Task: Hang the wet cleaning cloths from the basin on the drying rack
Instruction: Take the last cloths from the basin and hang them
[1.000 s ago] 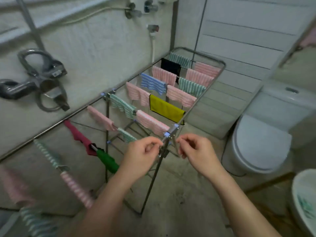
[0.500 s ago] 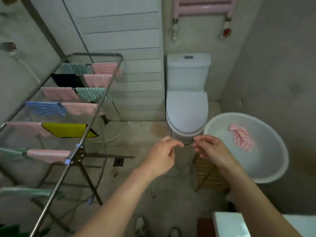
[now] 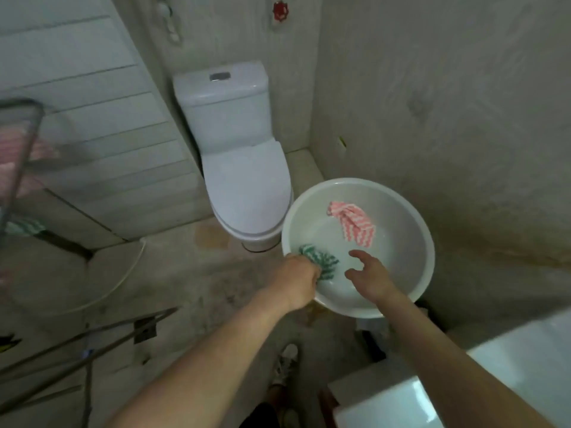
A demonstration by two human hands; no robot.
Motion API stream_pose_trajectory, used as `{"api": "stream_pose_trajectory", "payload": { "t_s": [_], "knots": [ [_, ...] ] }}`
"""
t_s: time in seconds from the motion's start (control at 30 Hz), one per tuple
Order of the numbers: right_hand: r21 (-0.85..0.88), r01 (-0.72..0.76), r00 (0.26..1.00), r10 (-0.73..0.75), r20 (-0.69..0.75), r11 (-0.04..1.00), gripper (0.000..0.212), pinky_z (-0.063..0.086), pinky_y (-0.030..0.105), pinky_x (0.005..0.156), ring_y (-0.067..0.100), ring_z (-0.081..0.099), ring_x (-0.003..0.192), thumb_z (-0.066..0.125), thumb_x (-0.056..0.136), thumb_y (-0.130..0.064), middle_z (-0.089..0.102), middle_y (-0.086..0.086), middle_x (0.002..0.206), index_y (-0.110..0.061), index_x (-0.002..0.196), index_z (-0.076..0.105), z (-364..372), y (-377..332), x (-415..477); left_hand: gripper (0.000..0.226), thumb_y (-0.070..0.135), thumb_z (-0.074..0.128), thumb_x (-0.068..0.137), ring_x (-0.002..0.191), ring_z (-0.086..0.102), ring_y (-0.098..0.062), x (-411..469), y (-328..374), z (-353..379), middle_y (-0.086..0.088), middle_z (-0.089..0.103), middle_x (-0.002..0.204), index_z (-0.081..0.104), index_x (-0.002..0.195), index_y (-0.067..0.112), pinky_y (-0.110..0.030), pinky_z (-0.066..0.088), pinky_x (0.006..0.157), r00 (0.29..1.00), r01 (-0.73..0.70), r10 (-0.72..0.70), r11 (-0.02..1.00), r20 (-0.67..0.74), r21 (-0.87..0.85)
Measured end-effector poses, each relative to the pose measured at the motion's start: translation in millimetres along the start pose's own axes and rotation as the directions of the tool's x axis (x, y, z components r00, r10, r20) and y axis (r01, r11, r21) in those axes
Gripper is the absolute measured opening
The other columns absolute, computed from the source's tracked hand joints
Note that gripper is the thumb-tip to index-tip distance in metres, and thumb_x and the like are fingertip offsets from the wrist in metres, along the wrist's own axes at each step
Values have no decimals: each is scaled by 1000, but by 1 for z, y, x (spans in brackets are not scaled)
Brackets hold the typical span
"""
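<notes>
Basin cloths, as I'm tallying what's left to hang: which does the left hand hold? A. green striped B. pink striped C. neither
A: the left hand grips the green striped cloth at the near rim of the basin; the pink striped cloth lies untouched, and the right hand hovers open.

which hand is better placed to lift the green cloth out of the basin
Left. The left hand grips the green cloth at the near edge of the basin; the right hand hovers open beside it, holding nothing.
</notes>
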State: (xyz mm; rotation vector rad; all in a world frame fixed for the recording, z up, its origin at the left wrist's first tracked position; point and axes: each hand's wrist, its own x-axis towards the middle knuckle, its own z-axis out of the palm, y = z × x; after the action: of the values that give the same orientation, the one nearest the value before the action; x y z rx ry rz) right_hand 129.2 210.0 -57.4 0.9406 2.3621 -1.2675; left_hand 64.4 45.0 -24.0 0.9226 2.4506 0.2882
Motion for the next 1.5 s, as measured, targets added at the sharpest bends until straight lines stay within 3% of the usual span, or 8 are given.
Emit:
{"api": "stream_pose_trajectory", "payload": {
  "t_s": [0.33, 0.5, 0.6, 0.77, 0.9, 1.07, 1.27, 1.5],
  "knots": [
    [-570, -33, 999, 21, -26, 821, 57, 25, 41, 112, 29, 5, 147, 51, 87, -35, 15, 12, 158, -47, 140, 37, 8, 24, 114, 26, 19, 58, 87, 123, 43, -31, 88, 2, 32, -6, 58, 124, 64, 112, 17, -45, 19, 108, 933, -67, -90, 907, 348, 416],
    [-635, 16, 1000, -17, 4, 773, 56, 21, 39, 112, 27, 17, 143, 49, 88, -20, 29, 6, 152, -31, 142, 36, 3, 27, 150, 19, 12, 58, 82, 102, 60, -25, 111, -12, 38, -4, 69, 103, 71, 93, 17, -31, 44, 89, 996, -91, 91, 996, 21, -10],
    [-628, 13, 990, -97, -99, 778, 52, 35, 33, 100, 32, 42, 127, 50, 86, -6, 43, 11, 139, -17, 137, 44, 7, 30, 154, 16, 10, 63, 78, 80, 64, -9, 115, -23, 37, 7, 72, 83, 73, 77, 22, -20, 46, 75, 982, -15, -89, 840, -165, -542],
    [-293, -145, 965, 69, -255, 945, 22, 47, 30, 76, 30, 66, 90, 68, 84, -22, 72, 13, 97, -12, 104, 71, 16, 32, 146, 40, -8, 48, 80, 57, 48, 1, 120, -33, 9, 13, 54, 52, 56, 54, 22, -16, 38, 60, 881, -8, -458, 243, -122, -970],
    [583, -235, 963, 270, 28, 778, 7, 45, 17, 47, 12, 55, 51, 64, 86, 2, 61, 13, 71, 0, 86, 71, 6, 14, 131, 42, -5, 39, 81, 74, 50, -20, 121, -40, -1, 0, 54, 66, 59, 56, 23, -36, 40, 76, 860, -22, -509, 52, -45, -998],
    [914, -180, 983, 25, 183, 363, 15, 47, 16, 55, 12, 53, 64, 56, 90, -7, 65, 6, 74, -5, 89, 71, -27, -16, 83, 22, 7, 53, 90, 79, 56, -14, 96, -27, -27, 1, 60, 81, 67, 83, 23, -28, 48, 76, 927, 10, -372, 161, -51, -987],
    [878, -132, 948, -199, 247, 461, 53, 49, 33, 84, 33, 54, 105, 70, 79, -21, 57, 28, 120, 9, 121, 57, -45, -62, 17, 19, 30, 74, 78, 65, 57, -2, 56, 2, -56, 13, 63, 67, 73, 94, 20, -22, 50, 68, 974, -101, -139, 438, -178, -893],
    [794, 73, 931, -326, 162, 604, 24, 51, 22, 62, 14, 65, 74, 58, 88, -30, 72, 6, 84, -14, 102, 71, -55, -113, -58, 7, 19, 75, 78, 67, 61, -13, -5, 12, -86, -4, 68, 69, 72, 74, 14, -32, 51, 69, 876, -210, -328, 399, -353, -893]
  ]
}}
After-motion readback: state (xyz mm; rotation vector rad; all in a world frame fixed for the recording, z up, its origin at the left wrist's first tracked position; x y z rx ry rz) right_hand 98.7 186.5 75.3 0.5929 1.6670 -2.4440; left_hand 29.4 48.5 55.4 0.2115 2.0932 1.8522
